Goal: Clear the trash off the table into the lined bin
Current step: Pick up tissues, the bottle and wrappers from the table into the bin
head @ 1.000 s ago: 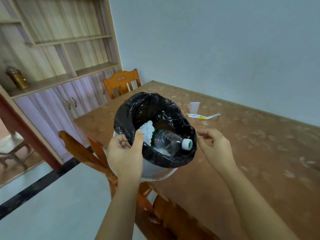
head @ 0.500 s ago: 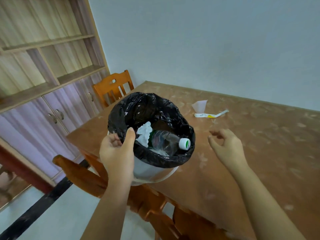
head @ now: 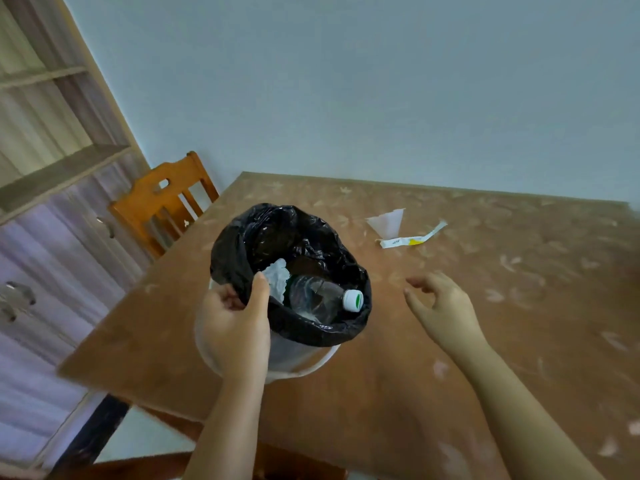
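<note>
Our left hand (head: 235, 327) clutches the lined bin (head: 301, 358) rim, keeping it near the scraps. Our right hand (head: 440, 306) is relaxed and empty, aimed at the wrapper (head: 408, 240) at one o'clock.

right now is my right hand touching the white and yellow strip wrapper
Apart. The head view shows bare brown tabletop between the right hand and the white and yellow strip wrapper lying farther back.

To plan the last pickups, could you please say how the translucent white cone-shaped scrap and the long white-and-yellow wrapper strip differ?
The translucent white cone-shaped scrap is broad and triangular; the long white-and-yellow wrapper strip is narrow. The scrap is plain; the strip bears a yellow patch. Both rest on the brown table, not yet binned.
</note>
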